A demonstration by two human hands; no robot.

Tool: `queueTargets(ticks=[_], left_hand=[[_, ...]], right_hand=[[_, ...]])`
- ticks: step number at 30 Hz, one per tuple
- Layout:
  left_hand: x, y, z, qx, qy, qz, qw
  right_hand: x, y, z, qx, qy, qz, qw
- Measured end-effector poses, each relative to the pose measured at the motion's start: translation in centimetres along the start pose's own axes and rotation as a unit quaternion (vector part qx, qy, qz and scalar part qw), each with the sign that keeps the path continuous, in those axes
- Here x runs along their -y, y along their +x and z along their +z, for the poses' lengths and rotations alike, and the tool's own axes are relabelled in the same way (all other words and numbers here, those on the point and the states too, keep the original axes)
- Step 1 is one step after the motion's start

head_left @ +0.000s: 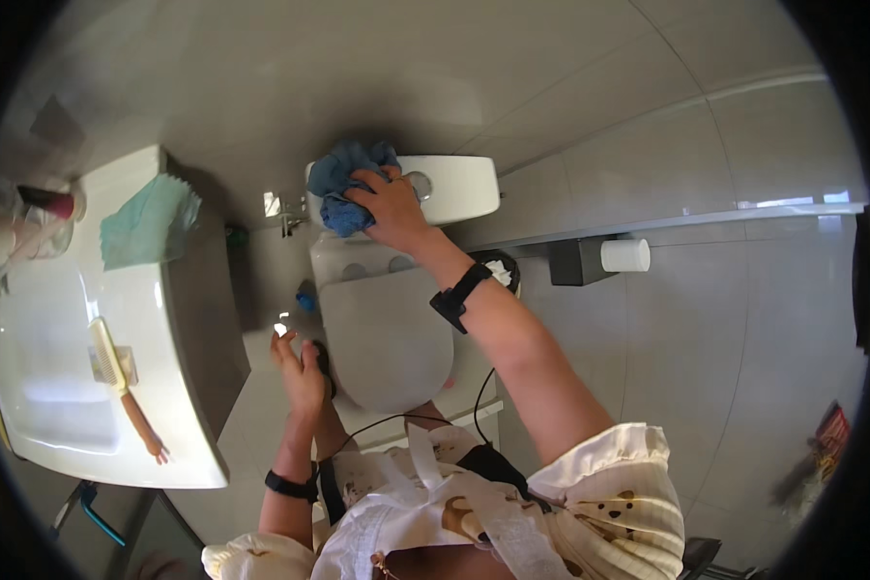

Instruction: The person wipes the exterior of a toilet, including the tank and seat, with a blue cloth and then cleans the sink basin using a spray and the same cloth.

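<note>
Cream top [445, 507], right hand [391, 208] gripping blue cloth [338, 179] over cistern [469, 188] edge, unclenched left hand [302, 375] midair

Toilet tank [464, 188], white, 12 o'clock: 1 blue cloth [338, 177], at its 9 o'clock end. Worktop [188, 425], white, 9 o'clock: 1 teal cloth [147, 224], 1 cream comb [106, 350].

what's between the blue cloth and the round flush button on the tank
The right hand, its fingers resting on the blue cloth; the head view shows this.
</note>
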State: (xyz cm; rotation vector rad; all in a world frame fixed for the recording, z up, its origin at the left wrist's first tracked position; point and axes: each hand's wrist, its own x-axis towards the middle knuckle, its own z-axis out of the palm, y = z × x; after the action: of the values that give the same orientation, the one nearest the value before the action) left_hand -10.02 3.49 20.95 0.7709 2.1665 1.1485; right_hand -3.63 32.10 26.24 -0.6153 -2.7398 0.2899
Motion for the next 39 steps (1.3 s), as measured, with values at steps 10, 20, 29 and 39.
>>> queueTargets(ticks=[10,20,29,39], left_hand=[[-4.9,-1.4,5.2,-0.020,0.032,-0.047,0.998],[-10.1,-1.5,10.6,0.043,0.018,0.022,0.999],[-13.6,-1.2,12.4,0.065,-0.024,0.060,0.996],[-6.9,-3.6,10.3,0.055,0.053,-0.044,0.996]], right_hand=[[-12.3,-10.8,-7.8,-0.016,-0.103,0.099,0.990],[-16.7,-10.1,-50.5,-0.150,-0.569,0.068,0.806],[-15.7,-7.0,-52.7,-0.200,-0.672,0.177,0.691],[-21.6,-11.6,-30.2,-0.021,-0.521,0.168,0.837]])
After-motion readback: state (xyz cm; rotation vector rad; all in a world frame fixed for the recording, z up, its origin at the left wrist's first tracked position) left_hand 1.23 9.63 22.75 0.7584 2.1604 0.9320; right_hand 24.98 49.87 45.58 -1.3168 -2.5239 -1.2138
